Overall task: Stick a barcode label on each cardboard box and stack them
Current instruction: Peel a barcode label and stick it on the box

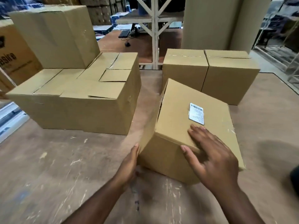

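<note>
At the far left I see a printed brown carton (14, 57) cut off by the frame edge. Next to it, a block of plain brown cardboard boxes (77, 101) sits on the worn brown wooden bench (56, 167), with one more tall cardboard box (53, 36) stacked on its back left corner. The block's right face runs close to the box I am handling, leaving only a narrow strip of bare bench between them. In front of the block the bench surface lies open toward me.

My left hand (129, 165) reaches in from below, its straight fingers pressed flat against the lower left side of the tilted plain cardboard box (186, 126), near its front corner. That box sits at centre right, turned at an angle to the bench edge and looking tipped, though I cannot tell how much of its base touches the bench. A white barcode label (196, 113) is stuck on its top face, toward the back. My right hand (212, 160) lies spread on the near top edge, fingers relaxed and apart on top just short of the label, thumb down the front face.

Behind it, two closed cardboard boxes (210, 73) stand side by side, touching each other, near the bench's far right corner. Right of the handled box the bench is bare up to its edge.
</note>
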`<act>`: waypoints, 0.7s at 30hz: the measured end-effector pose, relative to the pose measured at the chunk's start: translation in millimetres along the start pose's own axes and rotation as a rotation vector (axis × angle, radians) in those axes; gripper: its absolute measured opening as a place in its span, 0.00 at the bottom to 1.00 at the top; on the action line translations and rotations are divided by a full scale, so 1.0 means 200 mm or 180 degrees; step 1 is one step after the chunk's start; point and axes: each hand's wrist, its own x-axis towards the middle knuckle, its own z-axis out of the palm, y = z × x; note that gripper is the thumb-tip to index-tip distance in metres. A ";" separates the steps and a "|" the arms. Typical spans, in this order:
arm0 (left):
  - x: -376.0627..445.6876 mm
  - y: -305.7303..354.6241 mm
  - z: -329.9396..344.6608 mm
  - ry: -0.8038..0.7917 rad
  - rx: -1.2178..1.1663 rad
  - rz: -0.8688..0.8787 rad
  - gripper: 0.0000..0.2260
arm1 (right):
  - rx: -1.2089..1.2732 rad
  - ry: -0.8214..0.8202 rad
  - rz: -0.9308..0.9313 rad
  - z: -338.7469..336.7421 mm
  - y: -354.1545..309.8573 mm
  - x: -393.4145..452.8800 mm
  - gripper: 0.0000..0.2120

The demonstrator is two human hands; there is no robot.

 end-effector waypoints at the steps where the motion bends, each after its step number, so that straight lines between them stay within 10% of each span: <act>1: 0.00 0.01 0.00 0.0036 0.0247 0.0167 0.28 | 0.0012 -0.0023 0.0054 -0.01 0.01 0.00 0.21; 8: -0.11 0.09 -0.01 -0.0009 0.0375 0.1216 0.44 | -0.0083 -0.0920 -0.0157 -0.01 0.04 0.01 0.26; 14: -0.23 0.29 -0.02 0.0092 0.0773 0.2062 0.33 | -0.0405 -0.0988 0.0077 -0.07 0.16 -0.01 0.31; 21: -0.21 0.19 -0.05 0.0139 0.0955 0.1845 0.32 | 0.0320 -0.0641 -0.0089 -0.11 0.18 0.01 0.15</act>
